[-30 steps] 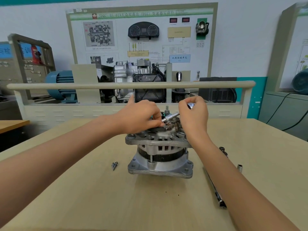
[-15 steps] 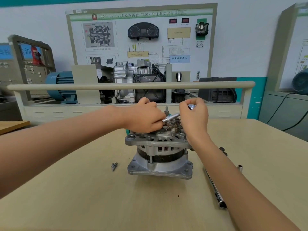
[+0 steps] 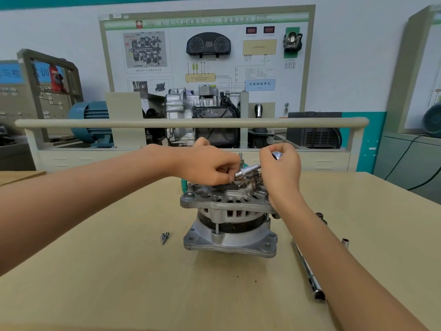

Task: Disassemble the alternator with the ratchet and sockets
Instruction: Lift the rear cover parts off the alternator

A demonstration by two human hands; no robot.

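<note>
The silver alternator stands upright mid-table, its black rear part on top. My right hand grips a short chrome socket driver by its round end. The tool slants down to the left and its socket tip sits on the alternator's top. My left hand rests on that top with fingers curled, its fingertips pinching at the black part right beside the socket tip. What lies under the fingertips is hidden.
A long ratchet handle lies on the table to the right, partly under my right forearm. A loose socket stands beyond it. Small removed screws lie left of the alternator. A railed training bench stands behind the table.
My left hand has closed down tighter over the alternator's top and its forearm has risen a little. My right hand and the driver have stayed almost in place.
</note>
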